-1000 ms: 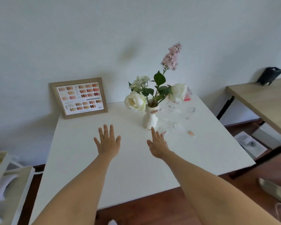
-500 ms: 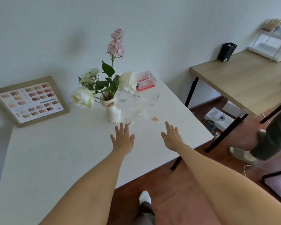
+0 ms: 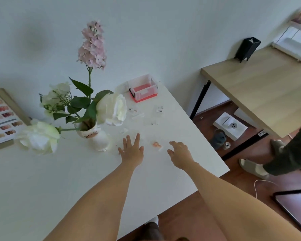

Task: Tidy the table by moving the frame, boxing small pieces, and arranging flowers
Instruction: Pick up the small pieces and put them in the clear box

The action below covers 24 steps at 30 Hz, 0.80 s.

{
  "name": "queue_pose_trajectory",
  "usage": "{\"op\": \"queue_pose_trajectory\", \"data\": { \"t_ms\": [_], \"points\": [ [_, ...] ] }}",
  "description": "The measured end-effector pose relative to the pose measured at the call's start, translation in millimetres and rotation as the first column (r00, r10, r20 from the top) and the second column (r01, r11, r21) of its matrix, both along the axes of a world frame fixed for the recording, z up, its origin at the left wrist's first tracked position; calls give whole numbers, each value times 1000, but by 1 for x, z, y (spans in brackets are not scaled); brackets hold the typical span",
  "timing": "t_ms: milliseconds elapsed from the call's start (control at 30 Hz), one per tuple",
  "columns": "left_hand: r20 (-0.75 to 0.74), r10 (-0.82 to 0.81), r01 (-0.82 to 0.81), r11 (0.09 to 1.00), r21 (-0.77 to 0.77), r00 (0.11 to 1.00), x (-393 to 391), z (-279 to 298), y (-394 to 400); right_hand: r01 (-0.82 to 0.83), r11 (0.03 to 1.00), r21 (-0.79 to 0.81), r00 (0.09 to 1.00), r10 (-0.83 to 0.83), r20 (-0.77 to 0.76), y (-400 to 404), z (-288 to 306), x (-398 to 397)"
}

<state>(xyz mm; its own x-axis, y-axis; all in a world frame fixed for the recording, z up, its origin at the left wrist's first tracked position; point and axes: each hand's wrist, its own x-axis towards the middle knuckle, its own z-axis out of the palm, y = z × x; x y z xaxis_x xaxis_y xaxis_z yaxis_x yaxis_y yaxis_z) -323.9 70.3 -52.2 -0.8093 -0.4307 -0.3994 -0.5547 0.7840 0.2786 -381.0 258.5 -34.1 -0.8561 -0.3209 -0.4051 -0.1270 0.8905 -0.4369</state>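
Note:
A white cat-faced vase [image 3: 94, 136] stands on the white table [image 3: 42, 188], holding white roses [image 3: 111, 108] and a tall pink flower stem [image 3: 92, 47]. A wooden frame [image 3: 2, 117] with nail colour swatches leans against the wall at the far left. A clear box with a red base [image 3: 143, 90] sits at the table's back right corner. Small clear packets and tiny pieces [image 3: 146, 117] lie scattered between the box and my hands; a pinkish piece [image 3: 156, 144] lies between both hands. My left hand [image 3: 131, 150] is flat, fingers spread, empty. My right hand [image 3: 180, 153] hovers open, empty.
A wooden desk [image 3: 261, 87] stands to the right with a black holder [image 3: 247, 47] and a white rack [image 3: 294, 42]. Another person's leg and slipper [image 3: 261, 169] are on the floor at right. White boxes [image 3: 229, 126] lie under the desk.
The view has swung right and closer to the table's right part. Both hands have moved forward to the scattered pieces right of the vase, still empty.

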Motion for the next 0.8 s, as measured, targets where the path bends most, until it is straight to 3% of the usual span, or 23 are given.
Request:
{"op": "queue_pose_trajectory", "data": {
  "t_ms": [200, 333, 400, 533, 667, 800],
  "points": [
    [27, 30, -31, 999, 15, 999, -28, -11, -1, -162, 983, 84, 985, 166, -39, -19, -16, -27],
    [-139, 175, -179, 984, -19, 975, -39, -24, 3, -311, 944, 105, 945, 320, -76, -34, -32, -47],
    [-251, 240, -249, 969, -4, 938, -49, -24, 1, -387, 918, 80, 914, 394, -94, -39, -37, -62],
    [-335, 414, -389, 910, 142, 846, -59, -13, 5, -527, 849, 46, 840, 528, -127, -38, -42, -90],
    [-287, 607, -564, 795, 225, 741, -71, 0, 3, -605, 796, -4, 787, 597, -155, -39, -39, -115],
    [-297, 723, -677, 689, 258, 624, -83, 6, 3, -646, 760, -76, 763, 646, -25, -40, -22, -148]
  ]
}}
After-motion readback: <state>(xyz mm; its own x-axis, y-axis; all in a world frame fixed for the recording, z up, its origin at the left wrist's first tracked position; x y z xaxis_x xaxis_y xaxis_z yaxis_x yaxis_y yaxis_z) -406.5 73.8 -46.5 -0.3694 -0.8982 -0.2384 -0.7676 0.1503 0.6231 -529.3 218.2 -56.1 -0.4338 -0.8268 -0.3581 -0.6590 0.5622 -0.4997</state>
